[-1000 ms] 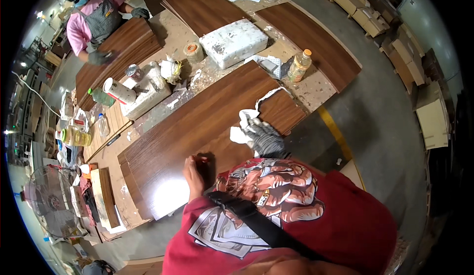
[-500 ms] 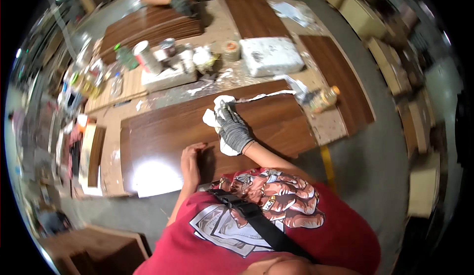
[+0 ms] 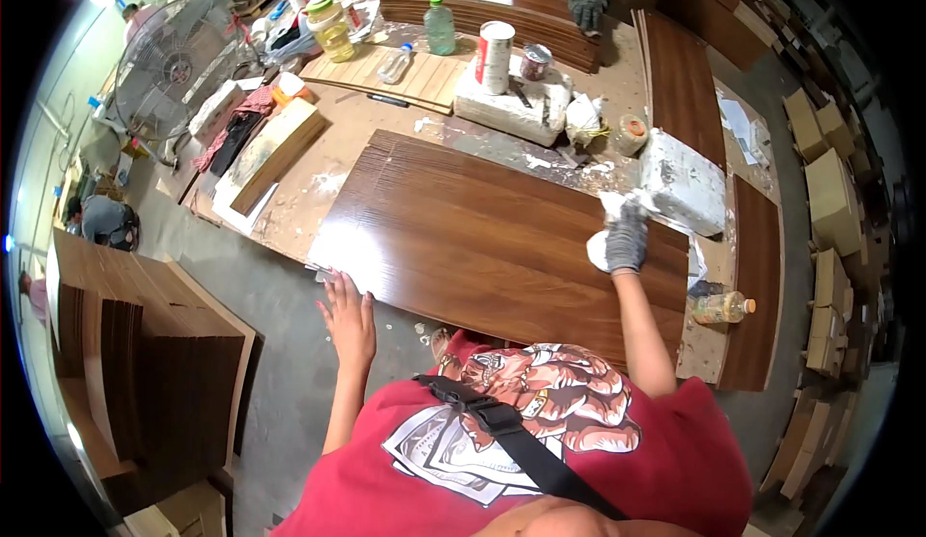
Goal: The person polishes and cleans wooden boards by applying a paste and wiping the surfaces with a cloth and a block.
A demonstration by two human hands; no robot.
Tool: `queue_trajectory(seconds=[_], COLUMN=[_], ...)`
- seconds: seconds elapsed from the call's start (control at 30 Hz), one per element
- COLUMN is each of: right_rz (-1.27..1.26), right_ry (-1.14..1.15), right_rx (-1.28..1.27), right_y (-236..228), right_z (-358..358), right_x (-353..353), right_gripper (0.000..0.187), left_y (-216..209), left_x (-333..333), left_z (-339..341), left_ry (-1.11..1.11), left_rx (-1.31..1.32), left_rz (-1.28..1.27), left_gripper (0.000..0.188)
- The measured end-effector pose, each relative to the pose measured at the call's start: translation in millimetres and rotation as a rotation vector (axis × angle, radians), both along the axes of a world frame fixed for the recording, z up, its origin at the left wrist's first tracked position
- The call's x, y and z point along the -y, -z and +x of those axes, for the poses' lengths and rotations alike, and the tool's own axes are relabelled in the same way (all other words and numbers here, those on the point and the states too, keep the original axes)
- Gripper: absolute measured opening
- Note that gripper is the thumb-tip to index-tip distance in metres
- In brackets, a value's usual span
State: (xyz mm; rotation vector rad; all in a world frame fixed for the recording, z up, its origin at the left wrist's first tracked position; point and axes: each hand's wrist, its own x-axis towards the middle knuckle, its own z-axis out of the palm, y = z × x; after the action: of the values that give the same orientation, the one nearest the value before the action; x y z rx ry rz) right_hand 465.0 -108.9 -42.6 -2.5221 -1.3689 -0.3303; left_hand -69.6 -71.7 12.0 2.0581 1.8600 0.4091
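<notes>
A glossy dark-brown wood panel (image 3: 482, 238) lies flat on the worktable in front of me. My right hand (image 3: 629, 238), in a grey knit glove, presses a bunched white cloth (image 3: 598, 250) onto the panel's right part; the cloth's edges stick out around the glove. My bare left hand (image 3: 349, 320) has its fingers spread at the panel's near-left corner, and nothing shows in it. Whether its fingertips touch the edge I cannot tell. To the right of the panel lies a clear bottle with an orange cap (image 3: 721, 307).
Beyond the panel stand a white block (image 3: 685, 180), a white-and-red can (image 3: 495, 57), a green bottle (image 3: 439, 27) and a yellow-lidded jar (image 3: 330, 30). A co-worker's gloved hand (image 3: 587, 1) is by stacked panels (image 3: 482, 21). A fan (image 3: 174, 69) and stacked boards (image 3: 145, 334) are at left.
My view has swung leftward. My right hand has slid the cloth rightward along the panel. My left hand has moved to the near-left corner, its fingers now spread.
</notes>
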Motion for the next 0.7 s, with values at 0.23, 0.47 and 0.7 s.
queue_trajectory(seconds=[0.23, 0.47, 0.7], right_rz=[0.078, 0.338, 0.203], right_ry=[-0.527, -0.895, -0.082], right_rx=[-0.427, -0.186, -0.411], right_y=[-68, -50, -42], right_z=[-178, -257, -41], right_x=[-134, -98, -28], right_gripper=[0.041, 0.046, 0.044], left_y=[-10, -8, -15], left_x=[-14, -70, -127], left_z=[30, 49, 101], left_ry=[0.129, 0.172, 0.33], left_rx=[0.032, 0.369, 0.634], left_rz=[0.004, 0.065, 0.102], left_gripper=[0.057, 0.046, 0.05])
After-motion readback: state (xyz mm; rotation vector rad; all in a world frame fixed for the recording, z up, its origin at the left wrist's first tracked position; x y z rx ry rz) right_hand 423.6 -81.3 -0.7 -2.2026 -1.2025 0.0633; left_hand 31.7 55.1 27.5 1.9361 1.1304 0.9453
